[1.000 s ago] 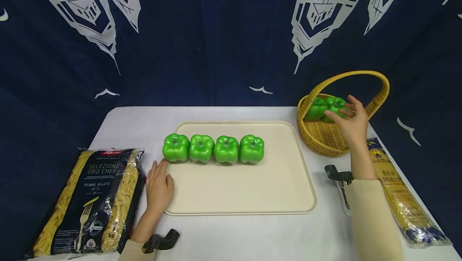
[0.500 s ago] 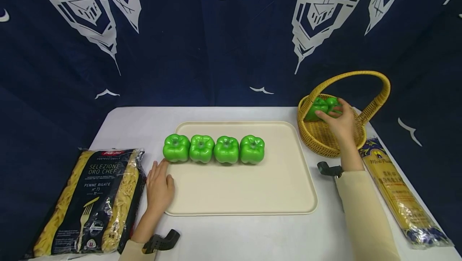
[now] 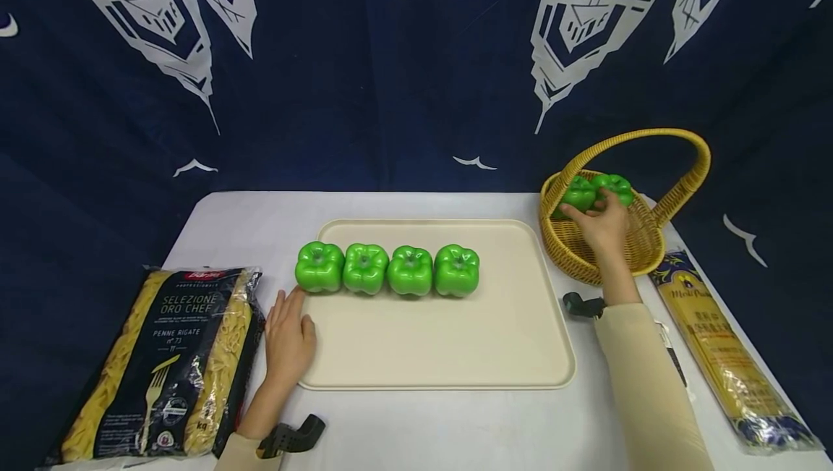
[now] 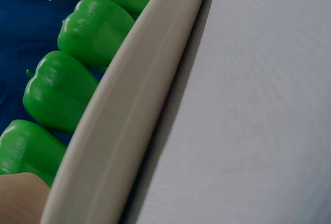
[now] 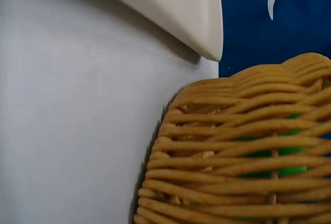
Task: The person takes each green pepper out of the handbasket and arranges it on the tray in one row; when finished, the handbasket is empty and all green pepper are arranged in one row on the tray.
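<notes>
Four-lobed green bell peppers stand in a row of several on the beige tray. My left hand lies with straight fingers along the tray's left edge, fingertips right at the leftmost bell pepper. At the right, my right hand reaches into the wicker basket. Its thumb and fingers curl round the left bell pepper in there, fingertips hidden between that one and the right bell pepper. In the right wrist view, green shows through the basket weave; the hand is out of sight.
A large bag of penne lies left of my left hand. On the right, a long yellow pasta packet lies beside the right sleeve, which partly covers a small white-and-dark item. The basket handle arches above the peppers.
My right hand has moved left and lower into the basket, from above the right bell pepper to the left one, its fingers closing round it. The left hand has stayed put.
</notes>
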### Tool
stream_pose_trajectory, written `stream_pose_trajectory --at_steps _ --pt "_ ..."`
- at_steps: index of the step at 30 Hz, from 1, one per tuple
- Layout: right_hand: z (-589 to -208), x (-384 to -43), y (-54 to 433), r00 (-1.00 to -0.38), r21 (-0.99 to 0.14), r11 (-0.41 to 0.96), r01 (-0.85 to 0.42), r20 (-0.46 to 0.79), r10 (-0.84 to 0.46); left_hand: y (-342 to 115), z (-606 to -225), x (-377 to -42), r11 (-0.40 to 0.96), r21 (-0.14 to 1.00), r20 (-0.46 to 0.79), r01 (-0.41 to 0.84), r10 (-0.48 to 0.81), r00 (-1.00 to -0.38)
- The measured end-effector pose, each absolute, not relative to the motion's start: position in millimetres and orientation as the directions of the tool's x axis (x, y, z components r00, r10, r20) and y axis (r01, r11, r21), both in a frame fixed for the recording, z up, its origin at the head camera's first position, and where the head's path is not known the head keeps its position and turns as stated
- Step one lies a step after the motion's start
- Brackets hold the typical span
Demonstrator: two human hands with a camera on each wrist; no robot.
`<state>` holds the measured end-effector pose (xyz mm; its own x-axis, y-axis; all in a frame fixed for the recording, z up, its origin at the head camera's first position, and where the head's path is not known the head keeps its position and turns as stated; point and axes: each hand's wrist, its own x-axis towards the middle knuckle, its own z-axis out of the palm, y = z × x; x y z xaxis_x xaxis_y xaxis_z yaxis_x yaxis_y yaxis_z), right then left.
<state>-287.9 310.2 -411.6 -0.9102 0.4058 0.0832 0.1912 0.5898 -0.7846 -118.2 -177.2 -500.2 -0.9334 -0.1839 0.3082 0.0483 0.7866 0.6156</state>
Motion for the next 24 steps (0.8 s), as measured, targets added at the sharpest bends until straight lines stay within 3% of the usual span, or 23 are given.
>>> stream_pose_trajectory --at_steps 15,24 --pt "-421 -301 301 -0.847 -0.733 0.597 0.325 0.056 0.529 -178 -499 -118 0.784 0.618 0.309 0.050 -0.184 -0.933" --pt "-421 -303 300 -0.836 -0.753 0.582 0.306 0.080 0.543 -178 -499 -119 0.783 0.619 0.313 0.052 -0.185 -0.931"
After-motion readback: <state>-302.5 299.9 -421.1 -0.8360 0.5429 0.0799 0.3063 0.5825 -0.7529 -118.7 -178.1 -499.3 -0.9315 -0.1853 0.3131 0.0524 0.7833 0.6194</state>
